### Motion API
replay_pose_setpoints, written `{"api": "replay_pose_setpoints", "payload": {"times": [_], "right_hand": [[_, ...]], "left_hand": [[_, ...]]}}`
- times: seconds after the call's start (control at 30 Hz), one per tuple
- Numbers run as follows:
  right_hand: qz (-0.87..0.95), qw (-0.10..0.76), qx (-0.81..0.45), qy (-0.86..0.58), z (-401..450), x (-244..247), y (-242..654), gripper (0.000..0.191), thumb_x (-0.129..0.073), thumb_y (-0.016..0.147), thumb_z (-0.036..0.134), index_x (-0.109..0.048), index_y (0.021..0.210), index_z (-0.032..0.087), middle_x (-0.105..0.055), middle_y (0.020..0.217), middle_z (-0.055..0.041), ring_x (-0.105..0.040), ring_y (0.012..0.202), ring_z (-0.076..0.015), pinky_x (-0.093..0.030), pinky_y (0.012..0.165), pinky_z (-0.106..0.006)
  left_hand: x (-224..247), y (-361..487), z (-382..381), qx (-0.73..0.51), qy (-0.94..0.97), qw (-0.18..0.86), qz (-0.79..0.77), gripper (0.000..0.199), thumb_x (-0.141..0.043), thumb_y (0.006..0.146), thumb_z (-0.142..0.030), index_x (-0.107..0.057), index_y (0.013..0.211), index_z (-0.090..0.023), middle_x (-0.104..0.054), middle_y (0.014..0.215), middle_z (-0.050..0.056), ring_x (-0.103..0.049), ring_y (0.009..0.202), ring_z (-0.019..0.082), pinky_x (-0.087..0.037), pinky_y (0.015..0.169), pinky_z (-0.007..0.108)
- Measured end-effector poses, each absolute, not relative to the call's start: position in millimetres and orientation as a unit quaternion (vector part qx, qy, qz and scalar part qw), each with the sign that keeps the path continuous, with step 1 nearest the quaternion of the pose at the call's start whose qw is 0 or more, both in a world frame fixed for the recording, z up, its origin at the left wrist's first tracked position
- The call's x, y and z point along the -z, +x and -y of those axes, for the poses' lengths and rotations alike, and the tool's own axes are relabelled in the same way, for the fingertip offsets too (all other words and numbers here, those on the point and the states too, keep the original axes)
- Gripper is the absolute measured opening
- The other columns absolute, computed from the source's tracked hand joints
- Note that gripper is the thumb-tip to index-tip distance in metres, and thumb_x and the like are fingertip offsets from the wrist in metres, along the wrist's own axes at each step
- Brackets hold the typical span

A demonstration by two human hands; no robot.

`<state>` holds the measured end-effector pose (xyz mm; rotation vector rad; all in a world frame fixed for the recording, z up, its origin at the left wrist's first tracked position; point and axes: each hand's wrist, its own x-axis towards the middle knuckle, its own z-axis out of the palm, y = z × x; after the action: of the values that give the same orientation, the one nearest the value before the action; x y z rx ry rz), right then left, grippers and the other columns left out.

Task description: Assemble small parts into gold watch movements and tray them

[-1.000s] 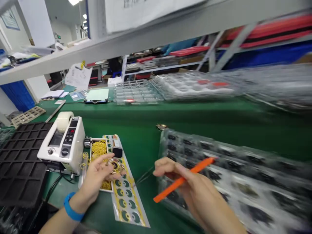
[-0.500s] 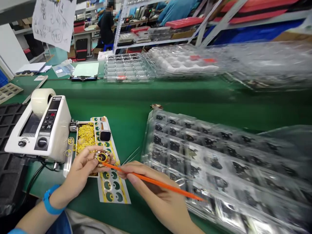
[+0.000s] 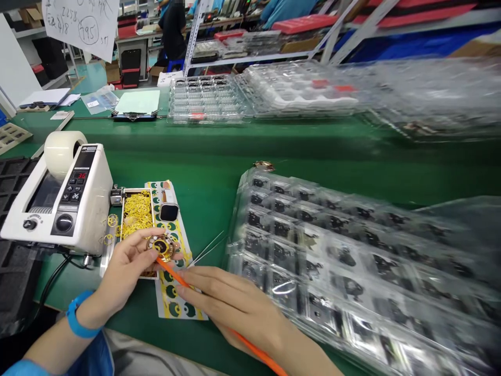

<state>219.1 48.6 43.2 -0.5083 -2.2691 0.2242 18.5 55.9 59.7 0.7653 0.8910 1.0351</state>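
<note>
My left hand (image 3: pixel 124 269) holds a small round gold-rimmed part (image 3: pixel 163 246) between thumb and fingers. A dark centre and yellow pieces show on its face. My right hand (image 3: pixel 242 305) is closed around an orange stick (image 3: pixel 172 272), whose tip meets the lower edge of the round part near my left thumb. Below the hands lies a sheet of yellow and green ring stickers (image 3: pixel 180 235), with a square-faced watch (image 3: pixel 169 212) on it. Behind my left hand, an open box (image 3: pixel 122 219) is full of tangled yellow rings (image 3: pixel 136 209). Tweezers (image 3: pixel 209 248) lie just beyond my right fingers.
A white tape dispenser (image 3: pixel 88 203) stands at the left. Clear plastic trays with dark parts (image 3: pixel 305 216) cover the right side of the green bench. A small gold piece (image 3: pixel 264 165) sits behind them. More trays (image 3: pixel 207 102) and a clipboard (image 3: pixel 136 102) line the raised ledge.
My right hand has turned palm-down and shifted slightly left, and the orange stick now slants more steeply. The left hand still grips the round part. The view has moved a little.
</note>
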Motion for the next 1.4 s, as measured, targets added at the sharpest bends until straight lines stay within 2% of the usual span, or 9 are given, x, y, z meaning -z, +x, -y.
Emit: {"api": "replay_pose_setpoints", "payload": {"times": [0.1,0.27,0.37,0.6,0.77,0.83,1.03,1.23,1.4], "right_hand": [[0.900,0.383,-0.078,-0.193,-48,-46,220,0.029,-0.035,0.101,0.010,-0.063,0.109,0.012,-0.076,0.098,-0.0109,-0.071,0.095,-0.0197,-0.063,0.079,-0.032],[0.818,0.479,-0.177,-0.265,-44,-53,221,0.024,-0.054,0.091,0.006,-0.065,0.108,0.019,-0.074,0.080,-0.0052,-0.071,0.073,-0.0166,-0.062,0.067,-0.026],[0.767,0.520,-0.171,-0.334,-41,-50,216,0.025,-0.057,0.088,0.005,-0.066,0.105,0.022,-0.073,0.080,-0.0046,-0.071,0.071,-0.0161,-0.062,0.065,-0.026],[0.804,0.495,-0.072,-0.320,-42,-34,204,0.030,-0.057,0.087,-0.001,-0.064,0.112,0.013,-0.075,0.087,-0.0115,-0.073,0.083,-0.0194,-0.064,0.073,-0.031],[0.869,0.427,0.057,-0.243,-44,-19,205,0.028,-0.045,0.092,0.003,-0.066,0.111,0.002,-0.075,0.099,-0.0203,-0.071,0.099,-0.0280,-0.063,0.084,-0.039],[0.876,0.419,0.055,-0.233,-44,-20,206,0.031,-0.042,0.094,0.005,-0.066,0.114,0.003,-0.074,0.100,-0.0203,-0.070,0.100,-0.0289,-0.063,0.083,-0.041],[0.751,0.532,-0.195,-0.338,-41,-43,215,0.027,-0.050,0.093,0.011,-0.068,0.109,0.023,-0.074,0.089,-0.0072,-0.069,0.077,-0.0202,-0.059,0.065,-0.034],[0.579,0.630,-0.329,-0.400,-44,-44,216,0.037,-0.044,0.099,0.040,-0.074,0.082,0.024,-0.065,0.071,-0.0053,-0.060,0.070,-0.0210,-0.048,0.061,-0.034],[0.541,0.644,-0.354,-0.408,-45,-44,213,0.041,-0.046,0.098,0.043,-0.064,0.067,0.022,-0.065,0.074,-0.0058,-0.061,0.074,-0.0219,-0.049,0.065,-0.036]], "left_hand": [[-58,20,-58,-0.462,0.333,0.713,-0.409,0.037,-0.081,0.073,-0.023,-0.066,0.107,-0.019,-0.077,0.093,0.007,-0.075,0.086,0.024,-0.059,0.078,0.030],[-58,23,-58,-0.453,0.333,0.711,-0.423,0.040,-0.079,0.072,-0.022,-0.063,0.109,-0.017,-0.076,0.094,0.008,-0.074,0.086,0.023,-0.060,0.076,0.030],[-58,26,-55,-0.451,0.354,0.708,-0.412,0.038,-0.077,0.073,-0.019,-0.064,0.108,-0.018,-0.075,0.099,0.007,-0.073,0.086,0.019,-0.059,0.075,0.027],[-52,32,-51,-0.442,0.362,0.710,-0.411,0.040,-0.077,0.073,-0.020,-0.065,0.112,-0.019,-0.073,0.102,0.006,-0.069,0.088,0.017,-0.057,0.085,0.031],[-50,31,-54,-0.445,0.361,0.700,-0.427,0.041,-0.077,0.070,-0.015,-0.066,0.110,-0.018,-0.075,0.098,0.006,-0.069,0.093,0.018,-0.053,0.082,0.025],[-52,30,-55,-0.442,0.356,0.702,-0.430,0.039,-0.077,0.070,-0.014,-0.067,0.108,-0.018,-0.075,0.096,0.005,-0.069,0.094,0.020,-0.053,0.080,0.025],[-54,30,-55,-0.423,0.349,0.725,-0.417,0.032,-0.081,0.070,-0.022,-0.066,0.098,-0.017,-0.074,0.087,0.005,-0.073,0.078,0.019,-0.057,0.067,0.025],[-54,29,-53,-0.388,0.378,0.737,-0.404,0.030,-0.083,0.070,-0.030,-0.062,0.084,-0.015,-0.067,0.069,0.000,-0.071,0.059,0.015,-0.050,0.047,0.016],[-54,28,-53,-0.372,0.391,0.734,-0.412,0.028,-0.082,0.070,-0.031,-0.061,0.081,-0.016,-0.067,0.060,0.001,-0.068,0.053,0.014,-0.046,0.041,0.015]]}}
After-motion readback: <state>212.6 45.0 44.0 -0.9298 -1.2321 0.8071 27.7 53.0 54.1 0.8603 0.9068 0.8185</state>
